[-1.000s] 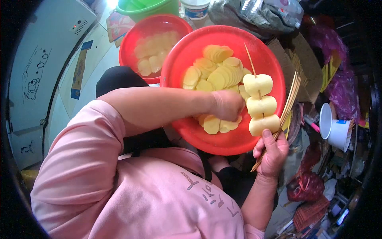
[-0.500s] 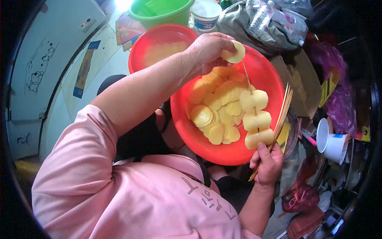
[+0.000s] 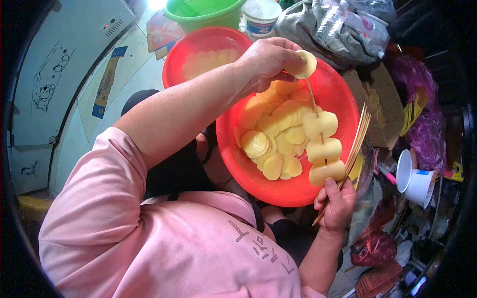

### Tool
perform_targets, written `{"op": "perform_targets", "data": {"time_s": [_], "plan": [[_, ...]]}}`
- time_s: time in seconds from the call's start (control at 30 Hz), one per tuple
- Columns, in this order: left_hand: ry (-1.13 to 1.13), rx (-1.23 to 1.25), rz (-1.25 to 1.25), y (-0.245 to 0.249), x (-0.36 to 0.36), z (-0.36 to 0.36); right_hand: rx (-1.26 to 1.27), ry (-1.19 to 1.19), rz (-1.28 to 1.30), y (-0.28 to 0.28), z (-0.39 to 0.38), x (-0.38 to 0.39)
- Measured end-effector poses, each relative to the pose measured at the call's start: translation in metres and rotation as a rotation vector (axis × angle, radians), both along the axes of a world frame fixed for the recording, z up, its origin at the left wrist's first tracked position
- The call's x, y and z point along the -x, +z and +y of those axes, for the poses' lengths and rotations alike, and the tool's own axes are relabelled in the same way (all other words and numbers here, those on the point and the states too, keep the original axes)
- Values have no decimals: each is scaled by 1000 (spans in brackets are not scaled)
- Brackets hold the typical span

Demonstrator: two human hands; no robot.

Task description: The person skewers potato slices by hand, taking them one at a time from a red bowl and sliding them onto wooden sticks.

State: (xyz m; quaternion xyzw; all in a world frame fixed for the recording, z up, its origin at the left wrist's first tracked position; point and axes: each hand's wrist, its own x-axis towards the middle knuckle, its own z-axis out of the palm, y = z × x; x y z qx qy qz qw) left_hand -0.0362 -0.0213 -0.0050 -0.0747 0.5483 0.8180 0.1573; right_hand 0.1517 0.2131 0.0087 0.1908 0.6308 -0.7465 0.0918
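My left hand (image 3: 268, 62) pinches a pale yellow potato slice (image 3: 307, 64) at the upper end of a thin wooden skewer (image 3: 312, 94). Lower on that skewer hang several threaded potato slices (image 3: 324, 150), curved and spaced apart. My right hand (image 3: 338, 206) is closed around a bundle of bare wooden skewers (image 3: 358, 136), its thumb close under the lowest threaded slice. The loaded skewer's lower end is hidden there. Below both hands lies a red basin (image 3: 243, 181) with a pile of loose potato slices (image 3: 276, 124).
Behind stand a second red basin (image 3: 174, 62) with more slices, a green tub (image 3: 203, 22) and a white bucket (image 3: 261, 25). To the right are a cardboard box (image 3: 380, 111), a tipped white tub (image 3: 417, 186) and a sack (image 3: 303, 30) with plastic bottles.
The view has shifted slightly. My left hand still pinches the top slice, which appears a little lower and further right. The threaded slices look about the same.
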Motion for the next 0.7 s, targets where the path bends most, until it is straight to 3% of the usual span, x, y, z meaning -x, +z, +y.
{"op": "perform_targets", "data": {"time_s": [0.2, 0.3, 0.47, 0.7], "plan": [[-69, 144, 62, 10, -10, 6, -33, 10, -17, -1, 5, -3], [-138, 123, 42, 16, -21, 12, -76, 12, -44, -2, 5, -3], [5, 25, -93, 15, -21, 19, -66, 34, -22, -3, 3, -3], [-40, -31, -151, 6, -15, 16, -58, 41, -30, -5, 1, -4]]}}
